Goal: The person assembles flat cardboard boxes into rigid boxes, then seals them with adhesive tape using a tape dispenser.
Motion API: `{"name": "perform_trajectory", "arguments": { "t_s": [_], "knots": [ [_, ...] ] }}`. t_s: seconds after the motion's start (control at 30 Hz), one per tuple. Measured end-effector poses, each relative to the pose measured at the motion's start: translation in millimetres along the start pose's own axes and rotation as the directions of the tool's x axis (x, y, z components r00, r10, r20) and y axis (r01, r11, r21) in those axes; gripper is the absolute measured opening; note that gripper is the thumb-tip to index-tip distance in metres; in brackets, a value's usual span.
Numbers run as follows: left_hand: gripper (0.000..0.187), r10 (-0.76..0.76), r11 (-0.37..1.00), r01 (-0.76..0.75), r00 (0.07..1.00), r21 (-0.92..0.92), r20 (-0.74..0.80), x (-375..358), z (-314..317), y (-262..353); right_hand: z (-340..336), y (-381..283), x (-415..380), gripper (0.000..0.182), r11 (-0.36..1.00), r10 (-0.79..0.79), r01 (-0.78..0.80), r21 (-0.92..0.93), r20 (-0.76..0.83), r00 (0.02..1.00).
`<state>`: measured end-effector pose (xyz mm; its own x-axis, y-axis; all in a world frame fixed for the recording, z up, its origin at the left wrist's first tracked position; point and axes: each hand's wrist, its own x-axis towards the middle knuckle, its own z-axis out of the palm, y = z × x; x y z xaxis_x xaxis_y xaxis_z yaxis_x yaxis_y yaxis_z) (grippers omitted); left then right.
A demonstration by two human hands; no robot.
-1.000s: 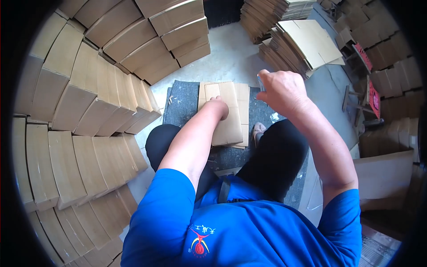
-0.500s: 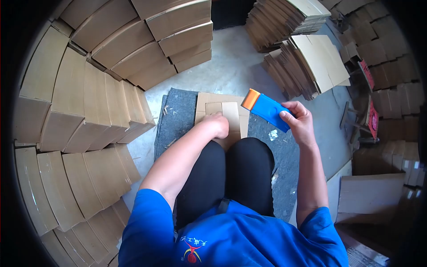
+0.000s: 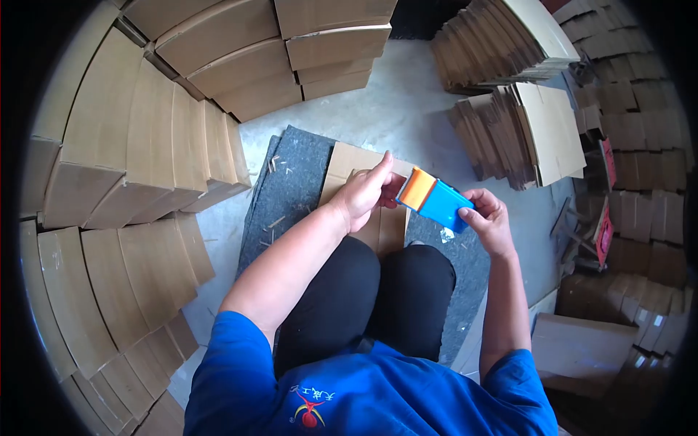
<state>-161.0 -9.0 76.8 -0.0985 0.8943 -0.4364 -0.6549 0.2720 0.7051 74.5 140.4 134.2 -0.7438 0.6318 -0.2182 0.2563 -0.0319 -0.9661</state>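
Hidden: the near edge of the flat card (image 3: 347,161) lies under the hands and behind the knees; how many sheets are in it cannot be told.
Tool: one blue tool (image 3: 437,200) with an orange end, held in the air between both hands, above the card and the mat (image 3: 291,189).
Right hand (image 3: 486,218): fingers curled around the tool's blue end, gripping it.
Left hand (image 3: 366,192): fingers stretched toward the orange end, thumb and fingertips closing on it; whether they truly pinch it is hard to make out.
Mat: one grey mat on the floor below the hands, partly covered by card and legs.
Boxes (image 3: 167,145): rows of closed boxes left of the left hand and beyond it, cut off by the dark rim; too many to count surely.
Stacks: two leaning piles of flat card (image 3: 538,131) beyond the right hand; more boxes right of it, blurred.
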Motion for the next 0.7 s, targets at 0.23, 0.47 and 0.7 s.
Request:
{"name": "perform_trajectory", "arguments": {
  "t_s": [0.23,0.47,0.7],
  "knots": [
    [0.031,-0.037,0.992,0.030,0.997,-0.119,-0.061,-7.6,-24.6,-8.6,34.2,12.3,27.5,0.024,0.999,-0.018,0.016,-0.047,-0.044,0.999],
    [0.028,0.105,0.993,-0.079,0.940,0.090,-0.325,-9.1,-39.6,-22.3,38.4,-8.8,51.3,0.033,0.932,-0.002,-0.008,-0.363,-0.025,1.000],
    [0.034,0.091,0.988,-0.028,0.901,0.154,-0.424,-23.1,-99.5,-56.5,-4.1,-0.8,64.0,0.034,0.834,0.072,-0.084,-0.546,-0.043,0.996]
  ]
}}
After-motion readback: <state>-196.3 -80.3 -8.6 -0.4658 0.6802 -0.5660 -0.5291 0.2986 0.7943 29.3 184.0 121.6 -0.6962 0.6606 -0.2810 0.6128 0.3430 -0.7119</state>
